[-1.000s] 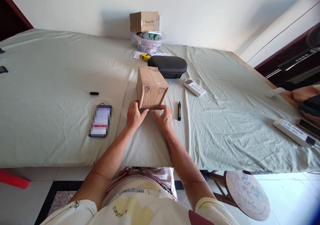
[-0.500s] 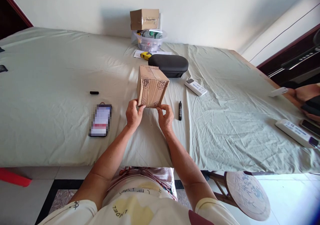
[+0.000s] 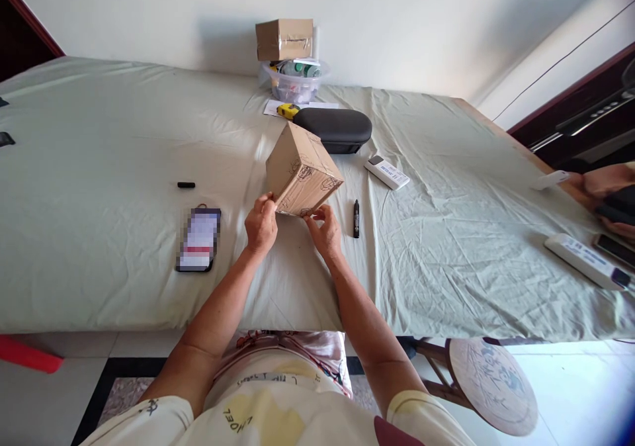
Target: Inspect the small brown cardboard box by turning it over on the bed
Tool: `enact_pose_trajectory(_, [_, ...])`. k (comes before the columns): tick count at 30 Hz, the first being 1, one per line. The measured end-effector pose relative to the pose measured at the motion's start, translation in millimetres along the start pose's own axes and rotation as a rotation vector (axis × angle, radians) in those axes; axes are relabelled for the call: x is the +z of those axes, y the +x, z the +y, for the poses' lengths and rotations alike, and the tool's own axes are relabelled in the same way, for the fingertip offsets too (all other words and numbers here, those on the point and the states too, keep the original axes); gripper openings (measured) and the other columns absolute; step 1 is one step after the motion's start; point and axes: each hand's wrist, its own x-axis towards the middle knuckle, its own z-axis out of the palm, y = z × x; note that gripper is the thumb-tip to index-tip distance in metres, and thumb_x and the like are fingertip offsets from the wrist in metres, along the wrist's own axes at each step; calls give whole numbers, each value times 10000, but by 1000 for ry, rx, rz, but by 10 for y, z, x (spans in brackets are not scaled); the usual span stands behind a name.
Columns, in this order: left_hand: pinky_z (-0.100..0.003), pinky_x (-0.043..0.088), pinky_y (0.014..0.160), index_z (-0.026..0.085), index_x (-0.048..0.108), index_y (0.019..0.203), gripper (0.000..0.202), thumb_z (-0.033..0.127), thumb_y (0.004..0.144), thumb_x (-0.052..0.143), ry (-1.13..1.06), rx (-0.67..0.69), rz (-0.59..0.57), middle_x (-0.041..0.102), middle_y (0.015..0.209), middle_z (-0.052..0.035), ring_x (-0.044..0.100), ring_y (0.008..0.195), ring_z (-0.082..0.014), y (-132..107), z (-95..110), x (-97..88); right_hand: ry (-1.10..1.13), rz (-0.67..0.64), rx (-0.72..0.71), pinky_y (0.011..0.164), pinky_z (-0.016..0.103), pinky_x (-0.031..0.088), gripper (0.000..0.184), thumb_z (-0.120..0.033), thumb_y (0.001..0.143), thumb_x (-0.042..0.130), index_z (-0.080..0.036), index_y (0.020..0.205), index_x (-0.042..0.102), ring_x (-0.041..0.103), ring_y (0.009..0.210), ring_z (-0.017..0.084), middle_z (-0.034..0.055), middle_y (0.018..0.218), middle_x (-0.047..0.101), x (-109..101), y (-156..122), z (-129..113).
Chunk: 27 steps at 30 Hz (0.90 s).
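Note:
Between my hands a small cardboard box (image 3: pixel 303 168) is tilted and turned, with dark scribbles near the corners of the face toward me. My left hand (image 3: pixel 261 224) is closed on its lower left edge. With thumb and fingers, my right hand (image 3: pixel 323 231) pinches the lower right edge. Just right of that hand lies a capped black marker (image 3: pixel 356 219). A phone (image 3: pixel 199 239) with a blurred screen is left of my left hand, and a small black cap-like piece (image 3: pixel 186 184) lies beyond the phone.
Behind the box sit a black hard case (image 3: pixel 333 128), a yellow tape measure (image 3: pixel 288 110) and a plastic tub (image 3: pixel 296 89) under another cardboard box (image 3: pixel 284 40). White devices (image 3: pixel 387 172) lie to the right. A round stool (image 3: pixel 491 385) stands below the table's front edge.
The box has turned and tipped, so its left side now shows and its front face points more to the right. My hands have shifted slightly left along with it.

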Motion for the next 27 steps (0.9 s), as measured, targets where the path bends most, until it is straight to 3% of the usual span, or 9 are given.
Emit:
enact_pose_trajectory(3, [-338, 517, 882, 218, 640, 933, 301, 270, 1082, 384, 36, 65, 55, 736, 1233, -127, 703, 1068, -218, 47, -16, -41, 35, 74, 8, 787, 387, 573, 614, -476, 829, 754, -244, 1356, 539, 708, 880, 231, 66, 1073, 739, -32, 30, 21])
enact_pose_trajectory(5, [-348, 509, 891, 222, 648, 916, 322, 272, 1088, 381, 56, 108, 113, 750, 1189, -117, 703, 1055, -218, 86, -31, -74, 57, 124, -1, 805, 397, 581, 669, -484, 837, 757, -250, 1413, 509, 706, 867, 224, 65, 1086, 735, -70, 62, 43])
enact_pose_trajectory(8, [-357, 497, 897, 229, 663, 908, 321, 295, 1091, 408, 73, 134, 148, 756, 1138, -101, 689, 1004, -216, 128, -42, -124, 117, 218, -29, 831, 397, 578, 572, -488, 903, 683, -243, 1395, 525, 691, 856, 205, 64, 1073, 720, -130, 109, 63])
enact_pose_trajectory(13, [-372, 488, 898, 238, 684, 920, 302, 322, 1084, 445, 24, 118, 83, 745, 1106, -105, 661, 957, -221, 124, 0, -153, 179, 380, -71, 889, 379, 549, 411, -511, 1026, 509, -239, 1328, 573, 665, 954, 193, 69, 1071, 676, -179, 103, -26])
enact_pose_trajectory(19, [-375, 509, 893, 261, 695, 932, 277, 325, 1074, 466, -40, 136, 142, 738, 1083, -89, 660, 950, -216, 112, 23, -143, 18, 402, -135, 964, 450, 519, 345, -543, 1005, 565, -234, 1148, 624, 617, 1147, 258, 104, 1191, 654, -218, 47, -131])
enact_pose_trajectory(22, [-370, 525, 896, 254, 699, 934, 287, 338, 1074, 463, -33, 117, 128, 740, 1084, -92, 665, 959, -212, 110, 21, -143, 20, 379, -117, 958, 449, 518, 314, -526, 1019, 537, -228, 1066, 627, 627, 1078, 248, 90, 1103, 665, -234, 56, -131])
enact_pose_trajectory(27, [-354, 538, 891, 243, 699, 942, 266, 329, 1074, 485, -24, 160, 155, 745, 1067, -92, 678, 954, -205, 105, 42, -135, 7, 409, -153, 920, 423, 525, 270, -469, 1025, 527, -225, 1095, 619, 635, 961, 222, 73, 1050, 670, -244, 50, -169])
